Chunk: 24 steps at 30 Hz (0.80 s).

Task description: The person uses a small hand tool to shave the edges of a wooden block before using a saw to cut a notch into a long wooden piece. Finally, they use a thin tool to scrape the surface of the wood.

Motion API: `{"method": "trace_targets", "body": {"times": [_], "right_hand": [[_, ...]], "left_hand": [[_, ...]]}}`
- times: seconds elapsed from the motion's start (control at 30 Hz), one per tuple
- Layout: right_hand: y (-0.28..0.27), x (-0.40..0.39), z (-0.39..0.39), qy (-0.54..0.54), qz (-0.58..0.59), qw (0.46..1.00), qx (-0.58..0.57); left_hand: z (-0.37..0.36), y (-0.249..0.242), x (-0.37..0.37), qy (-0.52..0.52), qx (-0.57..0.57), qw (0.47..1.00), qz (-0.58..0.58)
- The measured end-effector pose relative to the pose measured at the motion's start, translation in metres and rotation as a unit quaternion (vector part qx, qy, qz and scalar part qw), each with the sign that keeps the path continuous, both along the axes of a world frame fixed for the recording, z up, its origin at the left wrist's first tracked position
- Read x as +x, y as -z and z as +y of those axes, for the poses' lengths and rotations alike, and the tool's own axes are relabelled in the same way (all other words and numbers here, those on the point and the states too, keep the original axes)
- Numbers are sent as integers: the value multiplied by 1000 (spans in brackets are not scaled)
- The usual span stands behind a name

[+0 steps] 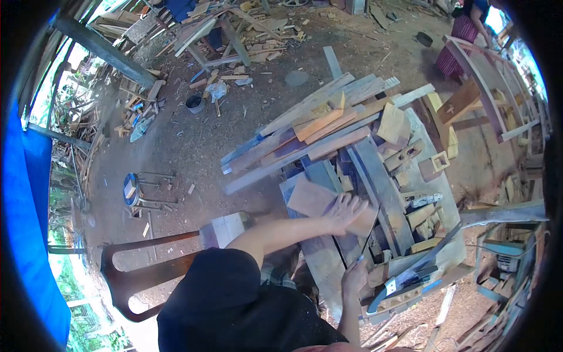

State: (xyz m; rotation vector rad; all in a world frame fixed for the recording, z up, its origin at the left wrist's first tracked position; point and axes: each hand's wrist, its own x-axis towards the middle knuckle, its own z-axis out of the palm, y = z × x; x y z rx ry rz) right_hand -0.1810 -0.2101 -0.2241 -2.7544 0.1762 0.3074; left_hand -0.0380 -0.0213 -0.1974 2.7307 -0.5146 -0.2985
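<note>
A flat wooden board (311,198) lies over the cluttered workbench (325,276). My left hand (346,214) reaches across it, fingers spread over its face and curled towards the far edge. Closer to my body, my right hand (353,277) is closed around a slim tool (361,256) with a pale bluish handle and a thin dark shaft pointing at the board's near corner. Its exact kind is too small to tell. Beside the right hand lies a long dark tool with a blue end (390,286). A dark grey plank (381,190) runs along the bench past the board.
Stacked planks (311,132) extend off the bench's far side. Wood blocks (404,155) and offcuts crowd its right part. A carved chair back (149,258) stands at left, near a small stool (132,188). Another person (460,38) is at upper right by a wooden frame (489,88).
</note>
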Motion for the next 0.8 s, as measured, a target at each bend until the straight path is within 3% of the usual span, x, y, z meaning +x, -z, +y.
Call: {"method": "trace_targets", "body": {"times": [0.03, 0.1, 0.17, 0.47, 0.57, 0.67, 0.8], "right_hand": [[16, -20, -1, -15, -35, 999, -5], [-7, -38, 18, 20, 67, 996, 54], [-5, -53, 31, 20, 80, 995, 62], [11, -67, 42, 92, 111, 988, 55], [18, -72, 43, 115, 80, 988, 72], [11, -80, 49, 115, 2, 982, 150], [4, -87, 47, 178, 51, 975, 126]], "left_hand": [[2, -1, -10, 43, 31, 999, 8], [4, 3, -28, 84, 61, 995, 13], [6, 10, -42, 124, 65, 990, -23], [16, 19, -51, 125, 4, 992, -24], [11, 16, -47, 141, 60, 988, -22], [5, 9, -47, 147, 31, 988, 43], [-10, 35, -67, 119, 18, 991, -60]]}}
